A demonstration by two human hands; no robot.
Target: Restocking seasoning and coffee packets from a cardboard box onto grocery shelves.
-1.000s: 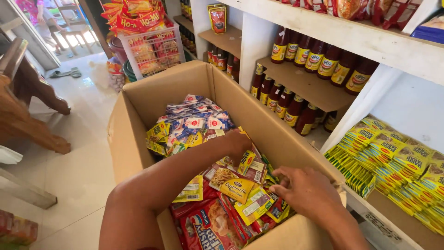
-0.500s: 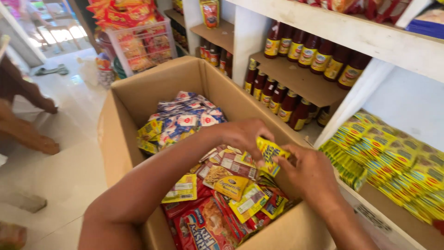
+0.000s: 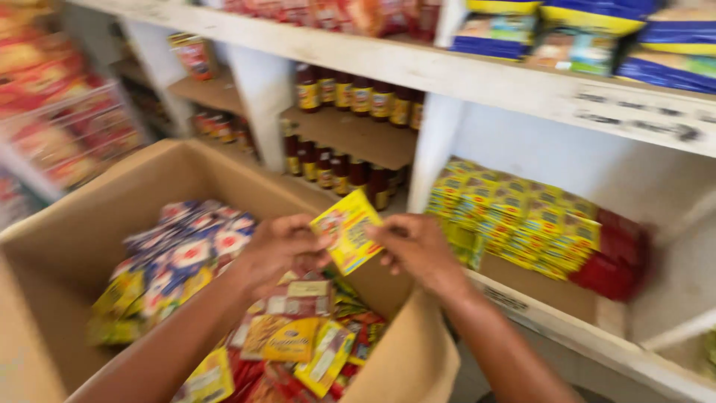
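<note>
Change: yellow sachet, earlier down in the cardboard box, is now lifted above it.
Hands: left hand and right hand pinch it.
Shelf: yellow packet stack at 3 o'clock.

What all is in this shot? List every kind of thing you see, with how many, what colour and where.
yellow sachet: one, yellow with red print, held up between both hands above the box
cardboard box: one, brown, open, lower left
blue-and-white packets: a pile, too blurred to count, left side of the box
mixed packets: many, yellow, red and green, at the near end of the box
dark bottles: two rows, brown with yellow labels, on the middle shelves
stacked yellow sachets: many, yellow-green, low shelf at right
red packs: a few, beside those stacks
white shelves: painted wood, across the back
left hand: grip on the sachet's left edge
right hand: grip on its right edge
</note>
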